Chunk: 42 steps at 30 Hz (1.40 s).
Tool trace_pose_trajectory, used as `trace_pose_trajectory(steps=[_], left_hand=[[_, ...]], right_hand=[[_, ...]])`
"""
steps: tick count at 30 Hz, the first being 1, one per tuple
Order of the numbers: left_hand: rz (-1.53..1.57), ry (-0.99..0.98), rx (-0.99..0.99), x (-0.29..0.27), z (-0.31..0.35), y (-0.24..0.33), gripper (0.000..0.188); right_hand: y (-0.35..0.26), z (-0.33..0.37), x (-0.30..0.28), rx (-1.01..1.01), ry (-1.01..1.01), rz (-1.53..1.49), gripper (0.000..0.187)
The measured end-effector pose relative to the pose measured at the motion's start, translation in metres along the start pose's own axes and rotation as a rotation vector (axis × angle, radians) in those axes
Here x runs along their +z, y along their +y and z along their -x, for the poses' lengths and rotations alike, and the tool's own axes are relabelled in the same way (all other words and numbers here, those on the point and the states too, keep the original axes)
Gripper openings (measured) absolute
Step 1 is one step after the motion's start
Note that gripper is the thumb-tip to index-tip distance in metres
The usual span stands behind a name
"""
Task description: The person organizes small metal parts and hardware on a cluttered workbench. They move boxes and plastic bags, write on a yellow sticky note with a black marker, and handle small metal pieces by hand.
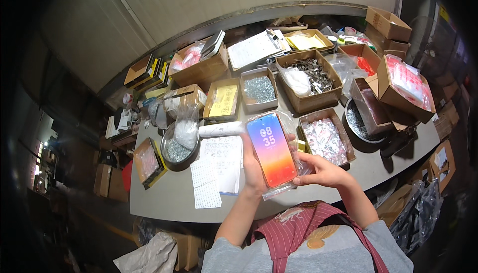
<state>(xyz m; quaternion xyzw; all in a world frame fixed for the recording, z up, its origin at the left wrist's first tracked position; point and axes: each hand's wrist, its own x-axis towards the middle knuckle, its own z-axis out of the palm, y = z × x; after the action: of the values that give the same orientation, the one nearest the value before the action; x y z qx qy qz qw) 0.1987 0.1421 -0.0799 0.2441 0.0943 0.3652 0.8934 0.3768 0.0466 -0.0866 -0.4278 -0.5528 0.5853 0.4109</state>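
Note:
A smartphone with a lit orange-to-blue screen is held upright, its screen toward me, above the table's near middle. My left hand is closed around its left edge, fingertips showing past the far right side. At the lower right edge, my right hand has its thumb and fingers closed on the phone. A clear plastic bag shows behind and below the phone. Left of it lie printed sheets and handwritten papers, beside a white paper roll.
Around my hands on the grey table stand a box of small packets, a box of metal parts, a tray of screws and a round bowl. Another bowl stands right, beside stacked cartons. Clipboard papers lie behind.

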Motion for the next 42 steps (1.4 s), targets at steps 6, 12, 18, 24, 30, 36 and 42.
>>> trace_pose_trajectory(steps=[6, 12, 18, 24, 30, 36, 42], left_hand=[[-0.052, 0.069, 0.011, 0.003, -0.026, 0.001, 0.087], [-0.025, 0.081, -0.016, -0.015, -0.065, 0.005, 0.09], [-0.278, 0.332, 0.038, -0.081, -0.113, -0.002, 0.092], [-1.984, 0.471, 0.066, -0.258, -0.109, -0.048, 0.065], [-2.271, 0.216, 0.35, -0.259, -0.1, -0.052, 0.065], [-2.213, 0.313, 0.235, -0.253, -0.095, -0.049, 0.064], [-2.187, 0.271, 0.212, -0.252, -0.103, -0.047, 0.063]], right_hand=[[0.003, -0.001, -0.017, 0.076, -0.048, -0.256, 0.036], [0.025, -0.026, -0.027, 0.016, 0.171, -0.465, 0.019], [0.042, -0.076, -0.086, 0.077, 0.441, -0.577, 0.014], [0.054, -0.161, -0.23, -0.021, 0.728, -0.607, 0.014], [0.064, -0.233, -0.452, -0.092, 0.993, -0.467, 0.014], [0.087, -0.277, -0.552, 0.023, 1.066, -0.234, 0.013], [0.115, -0.27, -0.63, 0.462, 1.201, 1.113, 0.029]])
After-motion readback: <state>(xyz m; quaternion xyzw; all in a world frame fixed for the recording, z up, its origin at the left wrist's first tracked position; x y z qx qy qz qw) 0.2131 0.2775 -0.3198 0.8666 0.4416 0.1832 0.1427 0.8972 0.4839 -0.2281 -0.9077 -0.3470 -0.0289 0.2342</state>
